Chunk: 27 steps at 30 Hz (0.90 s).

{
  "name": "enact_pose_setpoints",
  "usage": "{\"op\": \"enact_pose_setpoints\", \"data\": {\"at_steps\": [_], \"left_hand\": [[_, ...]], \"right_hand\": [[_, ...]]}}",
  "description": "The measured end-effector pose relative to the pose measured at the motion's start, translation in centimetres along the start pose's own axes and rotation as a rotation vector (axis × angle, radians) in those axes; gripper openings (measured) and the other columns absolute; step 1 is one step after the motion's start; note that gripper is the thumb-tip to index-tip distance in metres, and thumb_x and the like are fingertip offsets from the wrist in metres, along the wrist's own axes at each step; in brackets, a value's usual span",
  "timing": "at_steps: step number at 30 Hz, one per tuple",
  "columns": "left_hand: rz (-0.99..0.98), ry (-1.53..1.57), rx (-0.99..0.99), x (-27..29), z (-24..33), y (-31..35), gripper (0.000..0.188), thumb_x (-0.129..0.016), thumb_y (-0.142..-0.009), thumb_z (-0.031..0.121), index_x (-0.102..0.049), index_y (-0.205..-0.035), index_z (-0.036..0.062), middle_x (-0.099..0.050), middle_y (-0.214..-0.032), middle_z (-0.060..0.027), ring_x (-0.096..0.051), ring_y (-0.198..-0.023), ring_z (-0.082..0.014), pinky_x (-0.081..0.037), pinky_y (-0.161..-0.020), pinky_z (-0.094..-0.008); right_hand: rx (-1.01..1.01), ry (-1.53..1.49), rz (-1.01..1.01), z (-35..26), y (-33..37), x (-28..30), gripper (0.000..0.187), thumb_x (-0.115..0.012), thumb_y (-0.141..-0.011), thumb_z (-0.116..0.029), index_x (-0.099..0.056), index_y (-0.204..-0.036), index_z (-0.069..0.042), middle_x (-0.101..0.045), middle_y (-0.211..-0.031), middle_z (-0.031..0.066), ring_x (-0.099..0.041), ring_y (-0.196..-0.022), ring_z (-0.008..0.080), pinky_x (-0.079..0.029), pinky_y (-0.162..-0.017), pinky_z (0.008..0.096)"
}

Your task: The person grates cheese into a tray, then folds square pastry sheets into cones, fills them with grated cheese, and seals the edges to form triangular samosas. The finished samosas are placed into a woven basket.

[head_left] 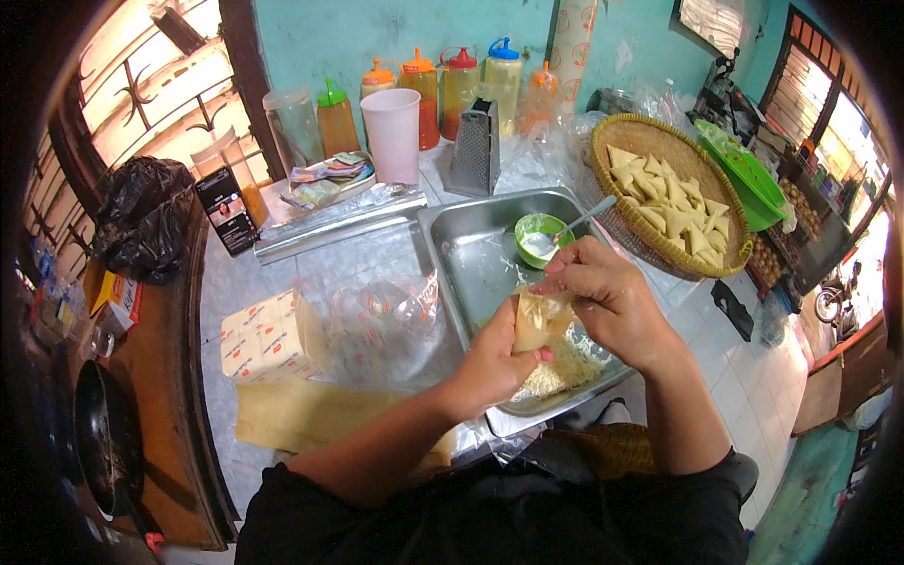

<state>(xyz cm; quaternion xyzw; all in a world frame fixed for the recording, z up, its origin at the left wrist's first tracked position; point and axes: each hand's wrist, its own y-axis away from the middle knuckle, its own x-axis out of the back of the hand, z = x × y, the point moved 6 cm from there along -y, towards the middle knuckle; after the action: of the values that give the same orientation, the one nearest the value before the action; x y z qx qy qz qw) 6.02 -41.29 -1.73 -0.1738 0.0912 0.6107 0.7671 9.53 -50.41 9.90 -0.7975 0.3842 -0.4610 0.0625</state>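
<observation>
My left hand [492, 365] is closed around a thin pastry wrapper [535, 328] folded into a cone, its mouth facing up. Over that mouth my right hand [610, 299] has its fingers pinched together; what they hold, if anything, is hidden. Both hands are above a steel tray [471, 259]. Pale grated shreds, like cheese [560, 375], are heaped in its near end, below the wrapper. At the tray's far end sits a small green bowl [530, 226] with white paste and a spoon [595, 211]. Flat wrapper sheets [301, 414] lie by my left forearm.
A round woven basket [610, 141] of folded triangular pastries stands at right. Behind the tray are a box grater [475, 151], a pink cup [394, 141] and several sauce bottles. To the left are a wrapped block [268, 339], a plastic bag [381, 315] and a phone [226, 212].
</observation>
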Motion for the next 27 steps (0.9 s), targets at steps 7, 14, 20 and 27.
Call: {"op": "enact_pose_setpoints", "data": {"at_steps": [7,14,20,27], "left_hand": [[0.014,0.011,-0.024,0.0,0.2,0.1,0.064,-0.049,-0.080,-0.013,-0.027,-0.136,0.0070,-0.047,-0.122,-0.0035,-0.049,-0.109,-0.0136,-0.042,-0.091,-0.0294],[-0.009,0.019,0.016,0.2,0.0,0.0,0.064,-0.050,-0.076,-0.013,-0.030,-0.134,0.0054,-0.047,-0.119,-0.0040,-0.050,-0.106,-0.0143,-0.043,-0.090,-0.0304],[0.027,-0.105,0.032,0.5,0.2,0.0,0.058,-0.055,-0.074,-0.011,-0.037,-0.127,0.0036,-0.051,-0.114,-0.0057,-0.053,-0.101,-0.0147,-0.045,-0.087,-0.0315],[0.020,0.187,0.120,1.1,1.1,0.4,0.040,-0.056,-0.087,0.013,-0.040,-0.121,0.0012,-0.056,-0.107,-0.0105,-0.058,-0.086,-0.0167,-0.047,-0.078,-0.0305]], "right_hand": [[-0.129,-0.193,-0.009,1.7,0.7,-0.8,0.028,-0.051,-0.069,0.012,-0.058,-0.092,0.000,-0.054,-0.088,0.0065,-0.055,-0.087,0.0180,-0.043,-0.077,0.0279],[-0.157,-0.342,0.001,1.7,1.1,-1.3,0.015,-0.049,-0.073,0.006,-0.050,-0.087,-0.001,-0.052,-0.078,0.0111,-0.053,-0.073,0.0207,-0.043,-0.069,0.0308],[-0.253,-0.546,-0.091,2.3,1.4,-2.2,0.011,-0.051,-0.076,0.004,-0.051,-0.086,-0.003,-0.052,-0.080,0.0031,-0.050,-0.075,0.0115,-0.042,-0.065,0.0268],[-0.406,-0.191,-0.020,7.5,3.1,2.5,0.011,-0.055,-0.077,-0.008,-0.057,-0.086,-0.003,-0.058,-0.076,0.0096,-0.056,-0.072,0.0167,-0.044,-0.069,0.0293]]}}
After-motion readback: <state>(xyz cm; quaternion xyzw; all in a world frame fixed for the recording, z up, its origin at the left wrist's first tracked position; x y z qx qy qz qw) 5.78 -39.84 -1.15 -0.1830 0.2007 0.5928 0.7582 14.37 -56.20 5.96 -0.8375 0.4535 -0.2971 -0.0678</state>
